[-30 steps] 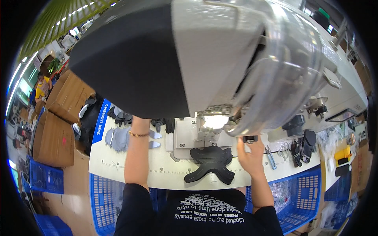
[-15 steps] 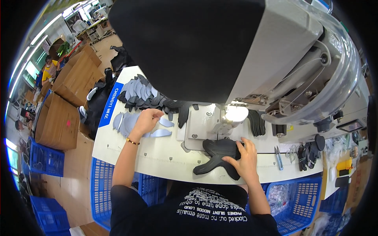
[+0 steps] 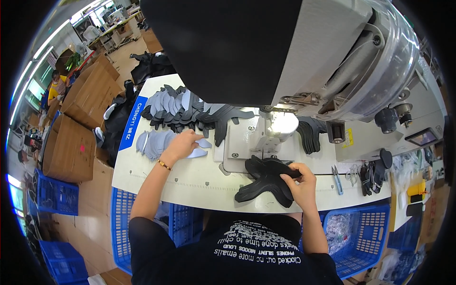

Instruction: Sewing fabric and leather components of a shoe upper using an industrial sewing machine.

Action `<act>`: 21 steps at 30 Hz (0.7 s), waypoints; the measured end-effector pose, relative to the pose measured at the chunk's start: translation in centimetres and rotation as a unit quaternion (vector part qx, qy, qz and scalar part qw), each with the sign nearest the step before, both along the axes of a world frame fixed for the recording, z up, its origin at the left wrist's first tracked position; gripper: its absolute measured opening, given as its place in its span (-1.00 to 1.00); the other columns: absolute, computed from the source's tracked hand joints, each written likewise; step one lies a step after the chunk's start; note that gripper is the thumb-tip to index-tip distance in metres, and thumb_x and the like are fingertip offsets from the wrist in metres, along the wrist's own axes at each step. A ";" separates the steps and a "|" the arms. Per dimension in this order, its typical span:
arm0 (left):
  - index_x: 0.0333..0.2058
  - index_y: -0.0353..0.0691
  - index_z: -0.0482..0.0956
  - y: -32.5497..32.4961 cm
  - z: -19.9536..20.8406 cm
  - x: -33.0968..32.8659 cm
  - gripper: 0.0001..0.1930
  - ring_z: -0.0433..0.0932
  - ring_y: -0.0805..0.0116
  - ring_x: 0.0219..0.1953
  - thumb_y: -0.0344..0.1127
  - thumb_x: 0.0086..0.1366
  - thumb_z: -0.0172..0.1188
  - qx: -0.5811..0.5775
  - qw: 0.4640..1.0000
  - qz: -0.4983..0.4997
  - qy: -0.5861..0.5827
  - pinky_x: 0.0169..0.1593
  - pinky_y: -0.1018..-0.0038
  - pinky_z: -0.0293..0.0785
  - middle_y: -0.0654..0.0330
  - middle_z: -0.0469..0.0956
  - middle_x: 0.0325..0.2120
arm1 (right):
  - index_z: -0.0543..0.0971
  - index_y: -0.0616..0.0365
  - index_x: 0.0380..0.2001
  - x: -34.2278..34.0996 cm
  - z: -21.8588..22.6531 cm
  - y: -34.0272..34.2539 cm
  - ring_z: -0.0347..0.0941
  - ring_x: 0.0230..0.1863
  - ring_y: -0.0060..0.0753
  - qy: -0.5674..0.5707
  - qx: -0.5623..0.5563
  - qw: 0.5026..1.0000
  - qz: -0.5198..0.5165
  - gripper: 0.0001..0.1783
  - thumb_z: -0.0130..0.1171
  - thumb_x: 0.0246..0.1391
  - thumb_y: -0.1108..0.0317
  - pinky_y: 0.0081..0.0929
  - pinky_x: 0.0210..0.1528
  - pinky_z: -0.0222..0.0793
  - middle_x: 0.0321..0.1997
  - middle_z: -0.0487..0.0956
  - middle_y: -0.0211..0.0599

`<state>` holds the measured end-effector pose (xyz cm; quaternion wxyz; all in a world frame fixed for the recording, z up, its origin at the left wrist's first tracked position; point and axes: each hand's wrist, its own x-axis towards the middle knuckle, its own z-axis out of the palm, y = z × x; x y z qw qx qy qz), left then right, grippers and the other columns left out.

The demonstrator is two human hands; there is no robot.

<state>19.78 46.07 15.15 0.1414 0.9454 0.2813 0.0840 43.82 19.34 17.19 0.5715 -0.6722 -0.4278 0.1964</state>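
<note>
My left hand [image 3: 182, 145] reaches over the left part of the white table, its index finger stretched out beside two loose light grey curved pieces [image 3: 198, 153]. A fanned pile of the same light grey pieces [image 3: 154, 144] lies just left of it. At the table's front edge my right hand [image 3: 303, 186] grips a black, branched cut piece [image 3: 266, 183] by its right side, thumb on top and fingers at the far edge. The black piece seems to be layered and lies partly on the table. Behind it stands a sewing machine [image 3: 273, 135], its lit needle area partly hidden by the machine head.
Overlapping grey and black pieces [image 3: 178, 107] cover the back left. Stacked black pieces [image 3: 311, 135] sit right of the machine. Blue-handled snips [image 3: 337, 180] lie at the right. Blue baskets [image 3: 124, 228] stand below the table; cardboard boxes [image 3: 69, 147] and a seated person are far left.
My right hand has shifted slightly right and closed more on the black piece, whose right side has risen a little. The left hand has moved slightly right, its index finger now extended.
</note>
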 end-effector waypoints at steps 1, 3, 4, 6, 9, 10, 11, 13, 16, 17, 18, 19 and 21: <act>-0.39 -0.24 0.50 -0.2 -0.3 0.0 -0.76 0.39 0.20 -0.40 -0.42 -0.14 0.17 0.000 1.000 -0.001 0.001 -0.29 0.42 0.32 0.11 0.39 -0.50 | 0.44 0.28 -0.46 0.1 0.0 -0.1 0.34 -0.48 -0.63 0.034 0.015 0.999 0.011 -0.80 0.16 -0.28 0.57 -0.73 -0.49 0.26 -0.48 0.41 -0.36; -0.38 -0.24 0.50 -0.8 -0.8 0.3 -0.74 0.38 0.19 -0.39 -0.39 -0.15 0.19 0.020 0.998 -0.015 -0.055 -0.29 0.44 0.33 0.10 0.38 -0.50 | 0.42 0.26 -0.38 0.2 0.0 -0.3 0.33 -0.47 -0.66 0.037 0.018 0.999 0.017 -0.75 0.15 -0.26 0.58 -0.74 -0.46 0.26 -0.46 0.40 -0.39; -0.38 -0.24 0.50 -1.1 -1.1 0.5 -0.74 0.38 0.19 -0.39 -0.39 -0.15 0.19 0.019 0.998 -0.016 -0.055 -0.29 0.44 0.33 0.10 0.38 -0.50 | 0.39 0.24 -0.31 0.2 0.1 -0.4 0.32 -0.45 -0.68 0.039 0.022 0.999 0.024 -0.69 0.14 -0.23 0.59 -0.75 -0.44 0.25 -0.44 0.39 -0.41; -0.37 -0.24 0.51 -1.6 -1.4 0.9 -0.73 0.41 0.24 -0.40 -0.38 -0.15 0.21 0.004 0.994 0.032 -0.105 -0.33 0.45 0.36 0.11 0.38 -0.48 | 0.36 0.23 -0.25 -0.2 0.3 -0.4 0.32 -0.46 -0.69 0.048 0.027 0.998 0.005 -0.64 0.14 -0.22 0.60 -0.76 -0.43 0.24 -0.46 0.40 -0.41; -0.38 -0.27 0.50 -1.5 -3.0 1.0 -0.75 0.44 0.38 -0.48 -0.38 -0.13 0.21 -0.102 0.957 0.193 -0.191 -0.42 0.50 0.36 0.18 0.44 -0.50 | 0.30 0.21 -0.16 -0.5 0.9 -0.5 0.31 -0.47 -0.70 0.073 0.041 0.996 -0.011 -0.56 0.11 -0.20 0.60 -0.78 -0.44 0.21 -0.49 0.41 -0.40; -0.38 -0.27 0.50 -1.2 -3.7 0.8 -0.75 0.44 0.38 -0.48 -0.38 -0.13 0.21 -0.102 0.957 0.193 -0.190 -0.42 0.50 0.36 0.18 0.44 -0.50 | 0.28 0.20 -0.12 -0.5 1.1 -0.6 0.31 -0.48 -0.70 0.090 0.050 0.995 -0.008 -0.54 0.10 -0.18 0.61 -0.79 -0.45 0.20 -0.50 0.42 -0.39; -0.39 -0.30 0.50 -0.7 -4.3 0.3 -0.77 0.42 0.47 -0.54 -0.38 -0.11 0.20 -0.171 0.931 0.211 -0.242 -0.47 0.55 0.35 0.21 0.46 -0.54 | 0.28 0.20 -0.12 -0.5 1.0 -0.7 0.31 -0.48 -0.70 0.091 0.050 0.995 -0.007 -0.54 0.10 -0.18 0.61 -0.79 -0.45 0.20 -0.50 0.42 -0.39; -0.41 -0.32 0.50 -0.7 -3.4 0.9 -0.78 0.40 0.55 -0.59 -0.37 -0.08 0.19 -0.245 0.900 0.216 -0.290 -0.51 0.59 0.33 0.24 0.48 -0.57 | 0.28 0.20 -0.12 0.2 0.3 -0.9 0.30 -0.49 -0.71 0.116 0.080 0.990 -0.014 -0.55 0.07 -0.16 0.61 -0.81 -0.47 0.18 -0.51 0.44 -0.39; -0.44 -0.36 0.50 -1.7 0.1 1.1 -0.82 0.31 0.65 -0.64 -0.36 0.01 0.14 -0.186 0.875 0.268 -0.357 -0.57 0.69 0.24 0.30 0.45 -0.66 | 0.32 0.21 -0.16 0.7 0.7 -0.8 0.32 -0.45 -0.71 0.169 0.109 0.980 -0.003 -0.60 0.09 -0.16 0.58 -0.78 -0.38 0.19 -0.47 0.42 -0.42; -0.44 -0.36 0.50 -2.2 0.9 1.1 -0.82 0.31 0.65 -0.64 -0.36 0.01 0.14 -0.187 0.877 0.264 -0.356 -0.57 0.69 0.24 0.30 0.45 -0.66 | 0.32 0.21 -0.16 0.6 0.7 -0.7 0.32 -0.45 -0.71 0.169 0.110 0.979 -0.008 -0.60 0.09 -0.16 0.58 -0.78 -0.38 0.19 -0.47 0.42 -0.42; -0.43 -0.34 0.50 -3.6 2.9 1.4 -0.83 0.31 0.65 -0.64 -0.36 0.01 0.14 -0.192 0.879 0.250 -0.358 -0.56 0.69 0.24 0.31 0.45 -0.67 | 0.33 0.21 -0.17 0.6 0.8 -0.5 0.32 -0.44 -0.71 0.180 0.122 0.976 -0.003 -0.61 0.08 -0.16 0.59 -0.77 -0.38 0.19 -0.46 0.42 -0.43; -0.42 -0.33 0.51 -5.1 4.8 2.0 -0.84 0.31 0.64 -0.63 -0.37 0.01 0.13 -0.199 0.880 0.234 -0.361 -0.55 0.69 0.24 0.32 0.45 -0.67 | 0.33 0.21 -0.17 0.5 0.9 -0.3 0.32 -0.43 -0.71 0.189 0.134 0.973 0.001 -0.62 0.08 -0.15 0.60 -0.76 -0.38 0.19 -0.44 0.42 -0.43; -0.45 -0.27 0.51 -8.8 7.7 3.9 -0.87 0.36 0.56 -0.54 -0.38 -0.02 0.15 -0.246 0.907 0.129 -0.317 -0.43 0.64 0.28 0.29 0.46 -0.59 | 0.36 0.22 -0.22 0.3 1.1 0.2 0.32 -0.42 -0.69 0.189 0.143 0.971 0.010 -0.67 0.07 -0.15 0.60 -0.76 -0.37 0.20 -0.43 0.43 -0.42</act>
